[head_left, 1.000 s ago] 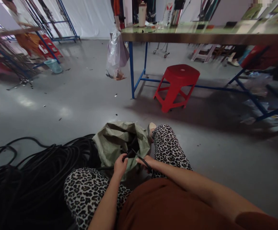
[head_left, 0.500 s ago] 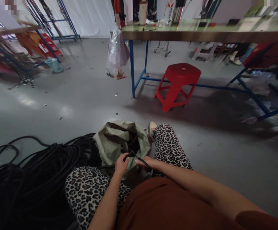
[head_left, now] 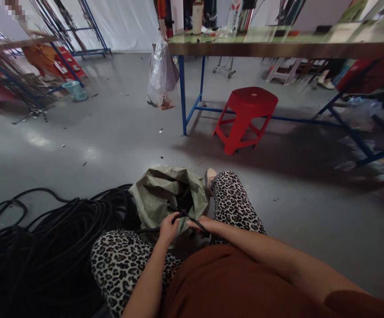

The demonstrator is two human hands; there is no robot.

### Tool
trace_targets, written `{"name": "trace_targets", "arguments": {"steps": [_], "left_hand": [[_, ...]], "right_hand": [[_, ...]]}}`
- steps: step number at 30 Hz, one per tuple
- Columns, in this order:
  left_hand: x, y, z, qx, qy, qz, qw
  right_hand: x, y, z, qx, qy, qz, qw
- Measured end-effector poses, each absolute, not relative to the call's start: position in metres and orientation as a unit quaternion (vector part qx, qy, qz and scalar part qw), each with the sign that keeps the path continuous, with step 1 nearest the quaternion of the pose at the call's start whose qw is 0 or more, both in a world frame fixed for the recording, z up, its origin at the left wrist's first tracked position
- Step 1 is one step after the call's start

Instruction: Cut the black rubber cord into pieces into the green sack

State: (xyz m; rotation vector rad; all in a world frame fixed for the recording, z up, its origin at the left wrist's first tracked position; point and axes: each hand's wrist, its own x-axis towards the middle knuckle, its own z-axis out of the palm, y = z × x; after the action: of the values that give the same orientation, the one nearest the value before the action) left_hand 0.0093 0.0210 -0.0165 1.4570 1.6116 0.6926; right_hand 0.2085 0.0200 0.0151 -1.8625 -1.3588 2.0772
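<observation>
My left hand is closed on a black cord, over the near side of an open green sack between my knees. Dark-handled scissors are in my right hand, their blades pointing left toward the cord by my left fingertips. Whether the blades touch the cord is too small to tell. Dark contents show inside the sack. A big heap of black cord lies on the floor left of the sack, and a strand runs from it toward my left hand.
A red stool stands ahead, beside a long table with blue legs. A plastic bag hangs from the table's left corner. A blue basket sits at the far left. A person's foot shows at the far right.
My left hand has shifted very slightly to the right. My right hand and the scissors look the same.
</observation>
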Motion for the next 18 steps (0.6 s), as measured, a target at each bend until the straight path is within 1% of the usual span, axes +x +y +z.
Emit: {"name": "trace_targets", "arguments": {"steps": [3, 9, 18], "left_hand": [[0.009, 0.021, -0.017, 0.574, 0.638, 0.276, 0.433], [0.009, 0.021, -0.022, 0.567, 0.639, 0.286, 0.434], [0.008, 0.021, -0.022, 0.573, 0.647, 0.287, 0.412]], "right_hand": [[0.208, 0.021, 0.021, -0.601, -0.438, 0.669, 0.005], [0.207, 0.021, 0.029, -0.609, -0.429, 0.667, 0.005], [0.209, 0.021, 0.021, -0.603, -0.439, 0.667, -0.001]]}}
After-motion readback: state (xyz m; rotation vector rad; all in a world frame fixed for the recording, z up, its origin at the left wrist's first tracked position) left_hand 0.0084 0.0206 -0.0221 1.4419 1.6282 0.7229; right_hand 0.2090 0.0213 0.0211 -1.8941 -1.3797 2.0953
